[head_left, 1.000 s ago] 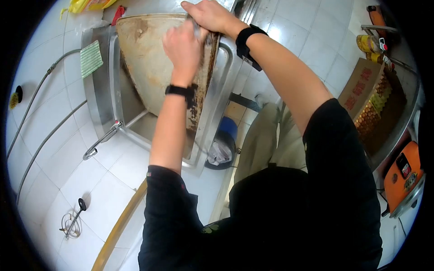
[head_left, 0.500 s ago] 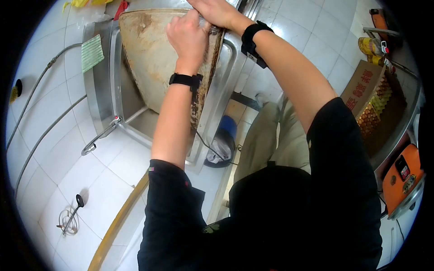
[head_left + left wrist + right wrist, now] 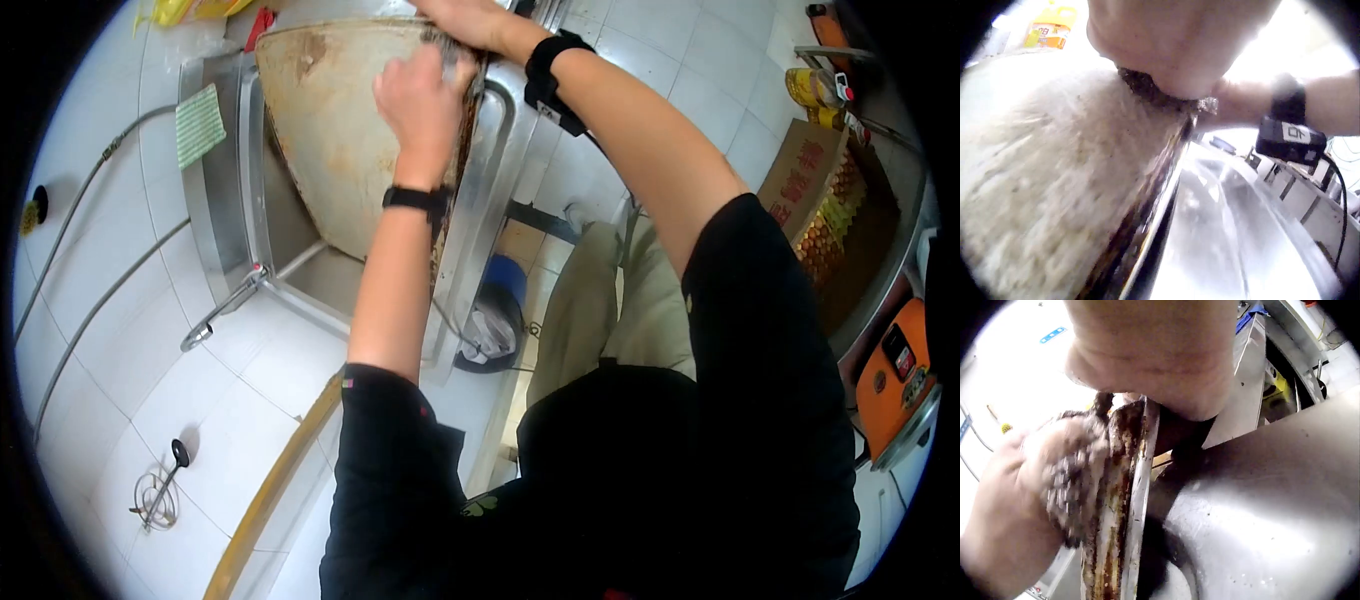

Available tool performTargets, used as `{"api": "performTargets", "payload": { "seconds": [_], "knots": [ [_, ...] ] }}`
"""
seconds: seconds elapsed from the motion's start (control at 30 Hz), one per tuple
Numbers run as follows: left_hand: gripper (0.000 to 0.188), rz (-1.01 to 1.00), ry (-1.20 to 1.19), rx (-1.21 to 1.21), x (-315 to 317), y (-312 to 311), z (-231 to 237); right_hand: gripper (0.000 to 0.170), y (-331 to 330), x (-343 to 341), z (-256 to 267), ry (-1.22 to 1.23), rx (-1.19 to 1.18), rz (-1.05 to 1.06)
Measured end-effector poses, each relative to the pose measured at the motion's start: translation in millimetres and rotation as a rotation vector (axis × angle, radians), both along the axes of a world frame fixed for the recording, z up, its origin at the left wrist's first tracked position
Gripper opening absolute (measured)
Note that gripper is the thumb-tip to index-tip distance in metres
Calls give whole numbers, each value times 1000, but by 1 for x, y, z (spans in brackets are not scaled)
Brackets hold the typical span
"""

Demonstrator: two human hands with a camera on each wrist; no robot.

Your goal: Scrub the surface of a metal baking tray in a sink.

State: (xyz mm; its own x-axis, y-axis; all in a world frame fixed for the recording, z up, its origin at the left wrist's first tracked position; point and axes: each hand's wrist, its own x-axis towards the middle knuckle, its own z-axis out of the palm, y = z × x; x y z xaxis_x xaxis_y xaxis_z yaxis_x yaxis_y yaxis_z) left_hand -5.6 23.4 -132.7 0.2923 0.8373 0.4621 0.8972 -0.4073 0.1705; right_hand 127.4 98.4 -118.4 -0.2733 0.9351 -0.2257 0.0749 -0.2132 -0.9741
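A large stained metal panel [image 3: 330,130] with a curved outline leans in the steel sink [image 3: 335,285], its thick side edge crusted brown. My left hand [image 3: 420,105] grips a steel wool scourer [image 3: 1072,494] and presses it against the panel beside that edge. In the left wrist view, the dark scourer [image 3: 1147,87] shows under the curled left hand [image 3: 1172,44]. My right hand [image 3: 470,20] holds the panel's upper corner, its palm over the edge [image 3: 1125,444] in the right wrist view. Its fingertips are hidden there.
A green striped cloth [image 3: 202,127] hangs over the sink's back ledge, near the faucet [image 3: 225,310]. A yellow bottle [image 3: 1054,28] stands beyond the panel. Below the sink's front is a bin [image 3: 490,335]. A carton of eggs [image 3: 830,220] sits at the right.
My left hand has moved down and up along the panel's edge with the scourer in short strokes. The right hand stays at the corner, shifting slightly.
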Motion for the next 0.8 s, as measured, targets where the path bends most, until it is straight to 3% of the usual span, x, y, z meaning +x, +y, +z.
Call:
{"api": "performTargets", "payload": {
  "seconds": [0.1,0.17,0.33,0.4,0.47,0.53,0.6,0.67,0.7,0.8],
  "knots": [
    [34,-1,86,18,4,7,6,63,4,5,0,56,-150,59],
    [35,18,142,9,3,17,12,74,13,-11,-31,-41,43,-23],
    [35,68,77,-48,12,31,15,78,17,-4,-39,52,-34,108],
    [35,23,79,-24,11,8,10,80,16,-3,-40,151,-25,-17],
    [34,-27,84,-8,12,4,10,80,15,0,-54,298,-84,7],
    [33,-49,113,31,14,7,12,78,-5,9,-47,574,-313,-35],
    [31,-36,166,8,20,17,18,72,-15,11,-41,493,-290,-115],
    [31,4,102,-1,28,26,24,66,-18,1,-44,620,-123,-167],
    [33,30,84,-28,32,31,25,63,-5,-8,-74,529,-93,-100],
    [35,85,82,12,32,28,18,63,-11,-12,-70,452,-34,-203]
  ]
}}
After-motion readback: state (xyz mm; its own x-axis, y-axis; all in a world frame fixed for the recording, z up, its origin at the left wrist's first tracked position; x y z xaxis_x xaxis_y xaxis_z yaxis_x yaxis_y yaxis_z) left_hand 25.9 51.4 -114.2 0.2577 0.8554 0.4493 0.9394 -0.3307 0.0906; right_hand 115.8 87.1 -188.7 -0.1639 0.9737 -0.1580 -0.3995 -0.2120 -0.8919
